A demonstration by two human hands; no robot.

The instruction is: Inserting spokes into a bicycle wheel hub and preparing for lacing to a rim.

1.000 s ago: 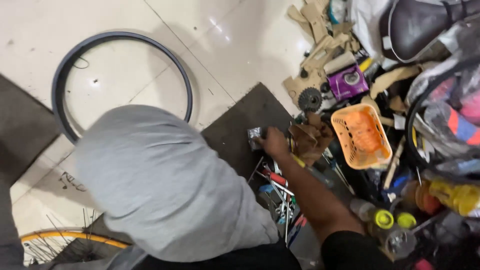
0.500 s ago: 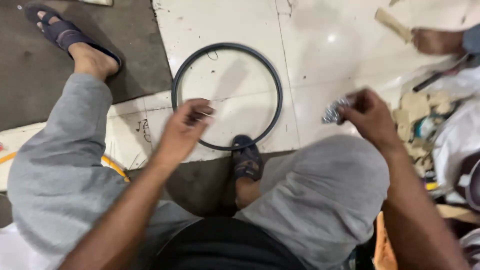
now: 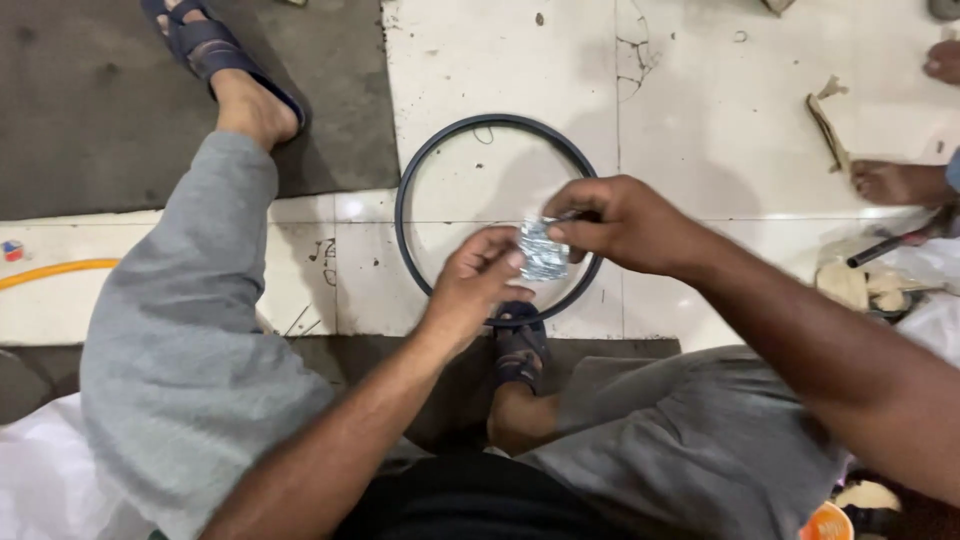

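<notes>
Left hand [image 3: 478, 280] and right hand [image 3: 620, 225] both pinching a crumpled foil packet [image 3: 542, 250], hovering over a black tyre [image 3: 420, 160] lying on the near tiles [image 3: 690, 130], sandalled foot [image 3: 518, 345] touching its rim.

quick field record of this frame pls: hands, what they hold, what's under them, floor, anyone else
left hand: fingertips pinch the left edge of the foil packet
right hand: grips the packet's top right corner
foil packet: small, silvery, crinkled, held between both hands
black tyre: round hoop lying flat on the floor, below the hands
floor: white tiles, stained and cracked
dark mat: upper left, left sandalled foot on it
sandal: right foot, at the tyre's near edge
other person's foot: bare, right edge
yellow rim: curved strip, far left
</notes>
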